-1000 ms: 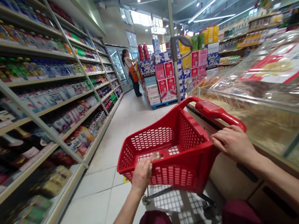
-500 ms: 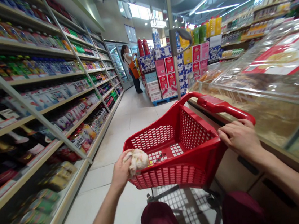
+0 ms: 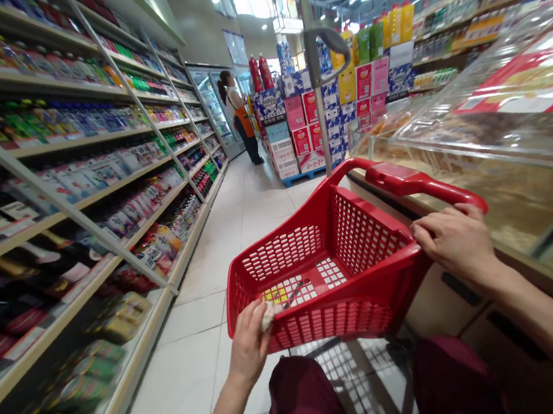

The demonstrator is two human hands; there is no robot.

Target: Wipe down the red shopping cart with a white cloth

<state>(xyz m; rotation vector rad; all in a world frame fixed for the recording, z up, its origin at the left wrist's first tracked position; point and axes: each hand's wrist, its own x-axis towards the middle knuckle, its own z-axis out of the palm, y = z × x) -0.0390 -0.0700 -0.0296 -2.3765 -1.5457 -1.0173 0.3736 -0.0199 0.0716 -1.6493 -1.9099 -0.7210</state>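
Observation:
A red plastic shopping cart [image 3: 310, 317] with perforated sides stands in front of my knees. My left hand [image 3: 249, 341] is at the near rim of its basket, closed on a crumpled off-white cloth [image 3: 270, 315]. Only a small part of the cloth shows past the fingers, pressed against the rim. At the handle end, my right hand [image 3: 454, 239] is wrapped round the red handle [image 3: 419, 184] where it meets the basket corner. A yellow label [image 3: 274, 294] shows through the grid of the basket floor.
Drink shelves [image 3: 118, 193] line the left side. Plastic-lidded food bins [image 3: 514, 131] stand close on the right. Ahead, stacked drink cartons [image 3: 305, 129] sit on a blue pallet, beside a metal pole [image 3: 319, 114]. A person in an orange apron [image 3: 242, 120] stands farther off. Pale floor tiles [image 3: 194, 358] run between.
My left hand has moved right and down along the near rim, and less of the cloth shows. The right hand keeps its hold while the view has shifted slightly.

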